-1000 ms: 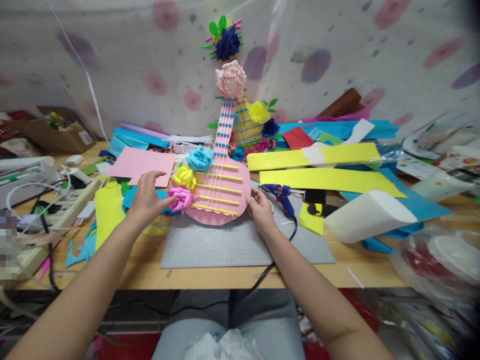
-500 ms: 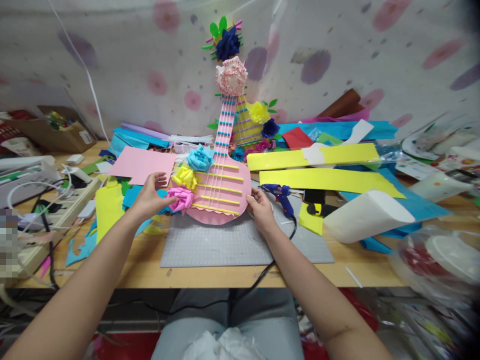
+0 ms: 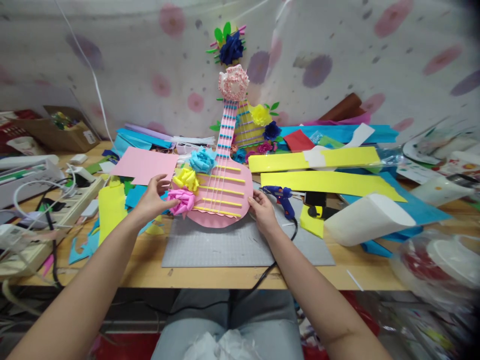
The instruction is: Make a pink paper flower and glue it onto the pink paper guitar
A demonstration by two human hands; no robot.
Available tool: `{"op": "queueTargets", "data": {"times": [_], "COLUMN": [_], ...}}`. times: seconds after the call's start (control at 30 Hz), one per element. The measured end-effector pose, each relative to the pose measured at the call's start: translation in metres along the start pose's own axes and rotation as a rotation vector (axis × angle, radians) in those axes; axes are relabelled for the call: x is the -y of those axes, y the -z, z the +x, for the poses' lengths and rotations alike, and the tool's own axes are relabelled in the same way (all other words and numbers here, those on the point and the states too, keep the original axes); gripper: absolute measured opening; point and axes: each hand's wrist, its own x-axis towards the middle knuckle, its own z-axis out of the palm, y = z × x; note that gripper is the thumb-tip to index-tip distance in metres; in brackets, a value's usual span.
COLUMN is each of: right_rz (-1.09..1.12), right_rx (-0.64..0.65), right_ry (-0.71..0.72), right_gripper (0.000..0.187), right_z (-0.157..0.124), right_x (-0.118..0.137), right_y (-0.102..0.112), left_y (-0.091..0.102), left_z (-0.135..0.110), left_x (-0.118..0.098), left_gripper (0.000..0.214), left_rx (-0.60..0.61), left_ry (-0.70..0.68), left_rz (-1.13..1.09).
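As the hands stand now: left hand point(image 3: 153, 199) half closed at the left edge of the pink card guitar with yellow strips and white strings point(image 3: 221, 192), thumb touching the magenta paper flower point(image 3: 182, 200); whether the fingers really press the card, I cannot tell; right hand point(image 3: 262, 212) closed on the lower right rim of the guitar body
Change: one second ago the left hand was open with the fingers spread; now they have curled in toward the flower; the right hand has not moved
Guitar place: tilted up, lower edge on the far edge of the grey cutting mat point(image 3: 232, 245), neck rising before the spotted backdrop cloth point(image 3: 375, 65); same place as before
Meaning: in my judgement the guitar is now steadied from both sides, not from one
Near: blue glue gun point(image 3: 280, 196) just beside the right hand; pink paper sheet point(image 3: 144, 165) beyond the left hand, on the wooden table point(image 3: 180, 277)
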Motion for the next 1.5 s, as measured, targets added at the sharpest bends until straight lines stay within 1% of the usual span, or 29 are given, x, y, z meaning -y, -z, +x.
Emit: {"op": "queueTargets", "data": {"times": [0.07,0.13,0.2,0.27,0.4,0.6,0.73,0.8,0.9,0.97,1.03,1.13,1.2,1.3,1.43,1.5], "right_rz": [-0.01,-0.017,-0.018,-0.019,-0.039,-0.009,-0.003,-0.005,-0.003,-0.003,0.009,0.059,0.088,0.116,0.149,0.161], "right_rx": [0.004,0.01,0.006,-0.001,0.005,0.004,0.068,0.112,0.194,0.222,0.211,0.169,0.138,0.096,0.084,0.089], "right_ry": [-0.01,-0.019,-0.026,-0.025,-0.018,-0.043,-0.029,-0.005,0.012,0.011,0.011,-0.01,-0.059,-0.151,-0.226,-0.25], "right_gripper": [0.044,0.044,0.043,0.044,0.046,0.051,0.058,0.059,0.052,0.048,0.046,0.048,0.051,0.055,0.054,0.053], "right_z": [-0.002,-0.004,-0.005,-0.007,-0.01,-0.017,-0.022,-0.026,-0.031,-0.035,-0.037,-0.039,-0.041,-0.045,-0.051,-0.053], "right_x": [0.0,-0.001,-0.002,-0.004,-0.007,-0.003,0.004,0.008,0.012,0.012,0.008,0.002,-0.002,-0.004,-0.004,-0.003], "right_y": [0.0,0.0,-0.001,-0.002,-0.005,-0.01,-0.011,-0.012,-0.013,-0.013,-0.013,-0.014,-0.015,-0.017,-0.021,-0.022], "left_y": [0.0,0.001,0.004,0.007,0.015,0.02,0.025,0.029,0.032,0.031,0.028,0.02,0.013,0.001,-0.016,-0.022], "left_z": [-0.002,-0.004,-0.004,-0.002,0.003,0.007,0.013,0.02,0.034,0.043,0.049,0.054,0.056,0.058,0.059,0.059], "left_x": [-0.003,-0.007,-0.009,-0.01,-0.009,-0.005,-0.008,-0.012,-0.018,-0.021,-0.023,-0.025,-0.027,-0.031,-0.038,-0.038], "left_gripper": [0.083,0.082,0.082,0.082,0.08,0.078,0.076,0.077,0.076,0.072,0.068,0.065,0.064,0.061,0.034,0.029], "left_rx": [0.018,0.062,0.11,0.137,0.132,0.151,0.244,0.291,0.371,0.407,0.394,0.321,0.27,0.183,0.112,0.073], "left_ry": [0.065,0.124,0.152,0.148,0.12,0.129,0.113,0.102,0.064,0.035,0.036,0.103,0.176,0.278,0.319,0.329], "left_rz": [-0.048,-0.101,-0.137,-0.159,-0.167,-0.165,-0.178,-0.189,-0.211,-0.205,-0.169,-0.125,-0.149,-0.241,-0.289,-0.269]}}
